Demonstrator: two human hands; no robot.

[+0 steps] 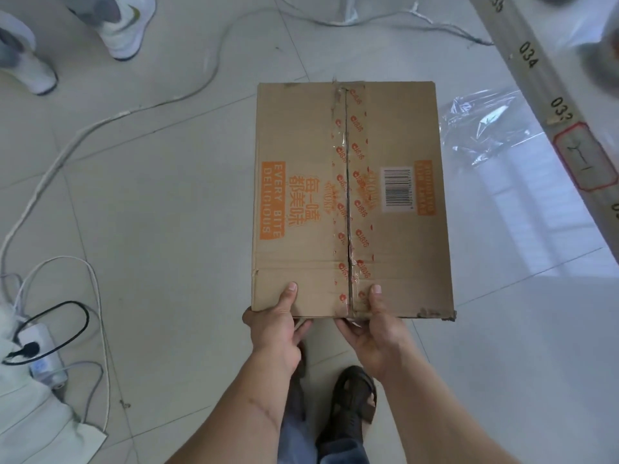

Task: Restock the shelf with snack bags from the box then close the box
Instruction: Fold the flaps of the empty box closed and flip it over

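A brown cardboard box (395, 249) with orange print and a barcode label sits on the tiled floor, its two top flaps meeting along a taped centre seam. My left hand (279, 324) grips the near edge of the left flap, thumb on top and fingers curled under. Just right of the seam, my right hand (371, 333) holds the near edge of the right flap the same way. No snack bags are visible. The shelf edge (549, 105), numbered 034 and 03, crosses the upper right corner.
A crumpled clear plastic sheet (485, 125) lies right of the box. White cables (100, 125) snake across the floor on the left toward a power strip (37, 346). Another person's white shoes (124, 25) stand at the top left. My own feet (355, 400) are below the box.
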